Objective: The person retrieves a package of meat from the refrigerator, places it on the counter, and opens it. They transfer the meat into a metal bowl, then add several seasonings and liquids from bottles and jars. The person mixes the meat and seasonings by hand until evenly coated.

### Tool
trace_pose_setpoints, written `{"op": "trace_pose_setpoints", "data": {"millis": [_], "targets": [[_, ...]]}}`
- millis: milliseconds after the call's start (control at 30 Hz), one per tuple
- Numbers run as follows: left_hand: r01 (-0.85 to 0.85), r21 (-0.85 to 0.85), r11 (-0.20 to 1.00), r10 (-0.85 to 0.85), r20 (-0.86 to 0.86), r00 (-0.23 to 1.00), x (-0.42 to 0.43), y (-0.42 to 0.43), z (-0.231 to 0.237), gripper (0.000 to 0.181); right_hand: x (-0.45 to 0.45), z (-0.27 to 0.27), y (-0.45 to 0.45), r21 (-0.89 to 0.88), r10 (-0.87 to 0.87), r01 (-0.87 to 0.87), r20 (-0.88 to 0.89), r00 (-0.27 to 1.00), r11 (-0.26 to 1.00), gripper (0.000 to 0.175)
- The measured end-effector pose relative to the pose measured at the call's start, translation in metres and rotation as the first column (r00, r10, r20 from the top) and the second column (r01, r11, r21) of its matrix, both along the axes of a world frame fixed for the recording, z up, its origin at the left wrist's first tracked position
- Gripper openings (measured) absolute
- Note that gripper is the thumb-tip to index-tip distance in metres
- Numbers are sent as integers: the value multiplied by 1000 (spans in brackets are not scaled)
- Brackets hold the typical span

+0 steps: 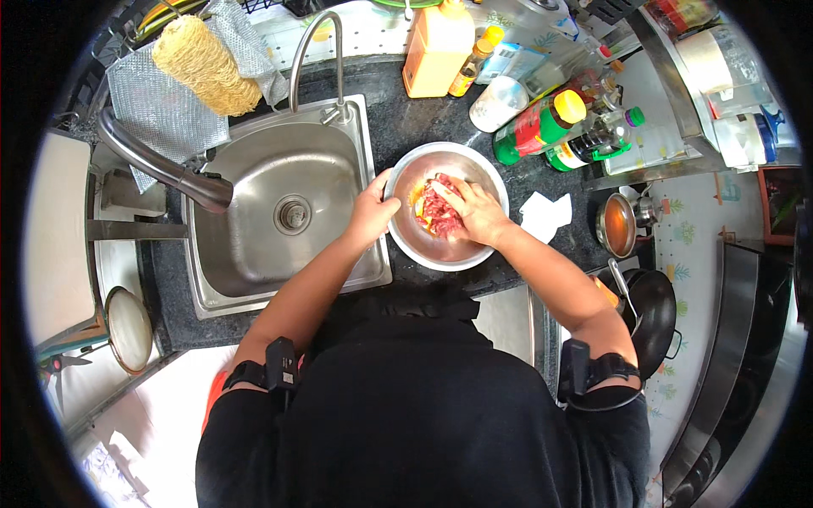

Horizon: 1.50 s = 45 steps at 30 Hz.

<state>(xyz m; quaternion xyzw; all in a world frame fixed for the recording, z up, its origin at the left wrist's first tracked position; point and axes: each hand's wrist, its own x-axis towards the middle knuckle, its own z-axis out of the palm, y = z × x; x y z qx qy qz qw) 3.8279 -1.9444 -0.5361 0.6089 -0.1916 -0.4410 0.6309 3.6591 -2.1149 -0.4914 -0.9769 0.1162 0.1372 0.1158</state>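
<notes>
A round stainless steel bowl [444, 257] stands on the dark counter just right of the sink. Inside it lies a heap of raw red meat pieces [441, 213], with yellow-orange matter, possibly egg yolk or sauce, at its left edge. My left hand [375, 213] grips the bowl's left rim, thumb towards the inside. Down in the bowl, my right hand [476, 213] rests on the meat from the right with its fingers spread. Part of the meat is under that hand, so whether the fingers grip any of it is hidden.
Left of the bowl is a steel sink [292, 267] with a curved faucet [340, 63]. Behind and right stand a large yellow jug [438, 54], a white cup [498, 105] and several bottles [540, 127]. White paper [546, 216] lies nearby; a black wok [657, 317] sits farther right.
</notes>
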Motion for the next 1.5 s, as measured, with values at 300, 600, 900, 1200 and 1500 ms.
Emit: {"op": "trace_pose_setpoints", "data": {"millis": [300, 600, 900, 1200, 1500], "targets": [[-3, 56, 998, 4, -19, 1000, 4, 9, 0, 59, 38, 19, 9, 12, -255, 259, -151, 955, 966, 69], [-3, 102, 995, -5, 77, 997, -1, 1, 2, 63, 50, -32, 24, -61, -101, 107, 89, 991, 992, 64], [-25, 65, 998, 24, 7, 1000, 2, 4, 2, 59, 36, 8, -14, -26, -188, 189, 38, 982, 982, 62], [-13, 59, 998, 11, 37, 999, -3, -1, 0, 61, 21, -18, -10, 168, -223, 221, -7, 975, 961, 59], [57, 49, 997, -58, 25, 998, 0, 0, 1, 60, 50, 24, 33, -134, -135, 115, -153, 979, 984, 102]]}}
